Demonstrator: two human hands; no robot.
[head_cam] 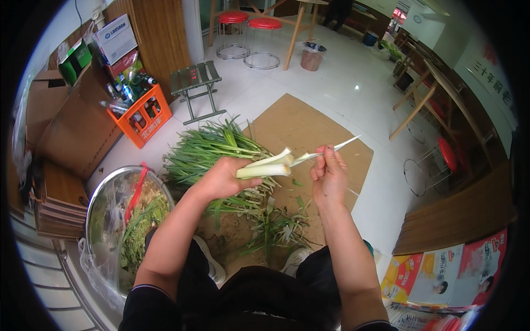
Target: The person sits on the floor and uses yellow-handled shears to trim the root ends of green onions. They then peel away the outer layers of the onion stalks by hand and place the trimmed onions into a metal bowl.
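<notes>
My left hand [221, 178] grips several thick white scallion stalks [267, 170], their root ends pointing right. Between thumb and fingers, my right hand [332, 171] pinches a thin pale strip of peel [348, 142]. Part of that strip reaches left to the stalk ends. Below the hands, a large heap of green scallions [215, 145] lies partly on a flat cardboard sheet [314, 120]. Loose trimmed leaves and dirt [275, 229] are scattered on the cardboard between my feet.
To my left stands a metal basin [92, 207] lined with a plastic bag, holding leafy scraps. Beyond it are an orange crate of bottles [145, 124] and a folding stool [196, 78]. Red stools [265, 24] and a waste bin [313, 56] stand farther off. Printed cartons [439, 273] lie right.
</notes>
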